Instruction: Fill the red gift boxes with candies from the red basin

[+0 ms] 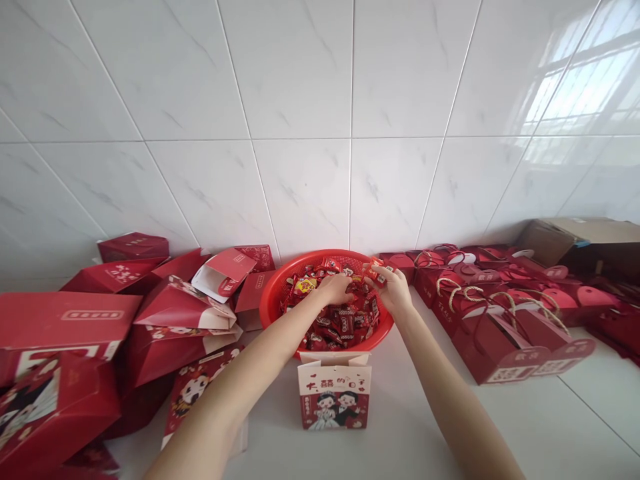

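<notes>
A red plastic basket [269,298] full of red-wrapped candies [346,321] stands against the tiled wall. Inside it, my left hand [336,289] reaches down among the candies; its fingertips are hidden, so what it holds, if anything, cannot be made out. Over the basket's right side, my right hand [390,283] is closed on red-wrapped candies [379,272]. Just in front of the basket, an open-topped red and cream box [335,399] with a cartoon couple on it stands upright. Neither hand touches this box.
Red boxes [195,320] lie piled loosely on the left. To the right stand rows of red boxes with rope handles [493,333]. A brown cardboard box [590,233] is at the far right, by the wall. White tiles [300,193] rise behind the basket.
</notes>
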Available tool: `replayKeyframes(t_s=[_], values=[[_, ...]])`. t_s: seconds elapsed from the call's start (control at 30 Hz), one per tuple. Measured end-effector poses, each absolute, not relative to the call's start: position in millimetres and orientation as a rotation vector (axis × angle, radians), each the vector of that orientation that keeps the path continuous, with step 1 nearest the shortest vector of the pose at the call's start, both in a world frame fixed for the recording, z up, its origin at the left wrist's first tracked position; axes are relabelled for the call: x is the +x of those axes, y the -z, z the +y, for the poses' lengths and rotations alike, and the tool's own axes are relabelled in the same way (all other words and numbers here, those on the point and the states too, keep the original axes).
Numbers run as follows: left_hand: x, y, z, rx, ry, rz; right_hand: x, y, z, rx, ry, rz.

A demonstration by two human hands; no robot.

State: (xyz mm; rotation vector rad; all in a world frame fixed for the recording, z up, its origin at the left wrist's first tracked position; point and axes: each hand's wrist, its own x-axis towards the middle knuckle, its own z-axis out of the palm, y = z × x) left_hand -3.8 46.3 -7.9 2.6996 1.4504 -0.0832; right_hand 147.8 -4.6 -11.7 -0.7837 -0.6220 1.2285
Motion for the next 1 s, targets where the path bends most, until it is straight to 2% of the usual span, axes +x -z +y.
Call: replayKeyframes(t_s=[0.57,0.83,1.0], values=[[-1.5,5.8,45.4,2.697,0.242,1.476,143.9,5.1,-9.5,-0.767,-1.238,-0.538],[7.3,13.4,48.5,2.673,0.158,1.496,144.7,9.3,-7.5,-0.749,-1.239,-0.553],[9.9,10.7,55.3,2.603,-0.04,1.48,146.1,12.7,-5.2,-0.741,-1.237,-0.574]])
